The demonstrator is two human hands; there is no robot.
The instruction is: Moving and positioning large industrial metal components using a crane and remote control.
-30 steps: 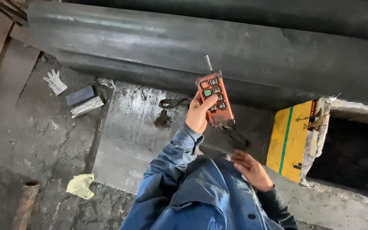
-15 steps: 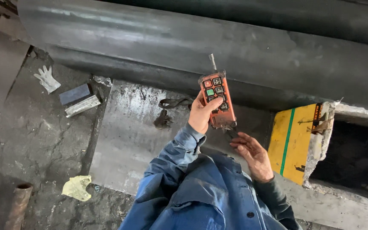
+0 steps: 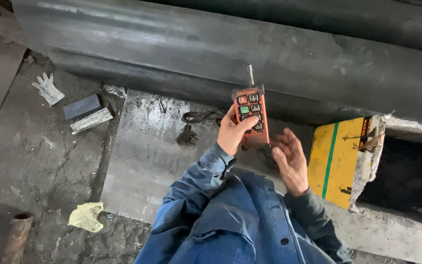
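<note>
A left hand (image 3: 233, 133) grips an orange remote control (image 3: 251, 116) (thumb on its buttons) above a steel plate (image 3: 147, 151); the right hand (image 3: 291, 161), open and empty, hovers at its four o'clock.

remote (image 3: 251, 115) in left hand (image 3: 231, 134), glove (image 3: 48, 88) far left

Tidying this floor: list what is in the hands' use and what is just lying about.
In use:
- orange remote control, held in left hand
- right hand, open beside it

Lying about:
- white glove
- dark block and metal bar
- yellow rag
- black strap on steel plate
</note>
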